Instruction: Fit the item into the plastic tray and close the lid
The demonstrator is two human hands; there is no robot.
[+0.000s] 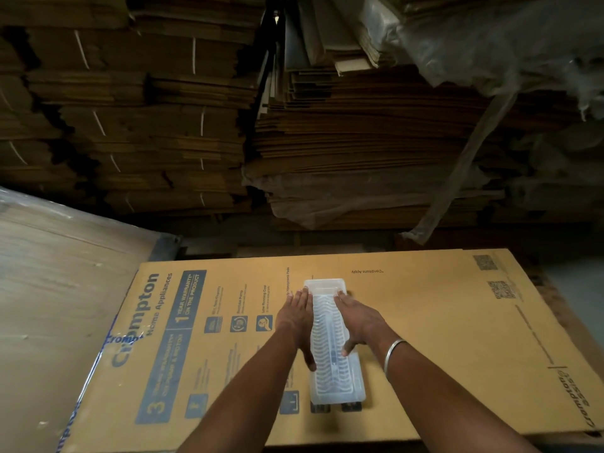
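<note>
I see my left hand (295,317) and right hand (358,317) pressed flat, fingers spread, flanking the clear tray (331,341) (contents indistinct) on printed cardboard (425,322).

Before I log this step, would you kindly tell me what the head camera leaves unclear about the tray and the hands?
- Item inside the plastic tray: head view, ribbed translucent plastic blurs it; only a dark strip shows.
- Whether the lid is fully latched: the left hand and right hand cover both long edges.
- Small print on the cardboard sheet: too small and blurred.
- Two dark marks at the tray's near end: partly hidden by it.
</note>
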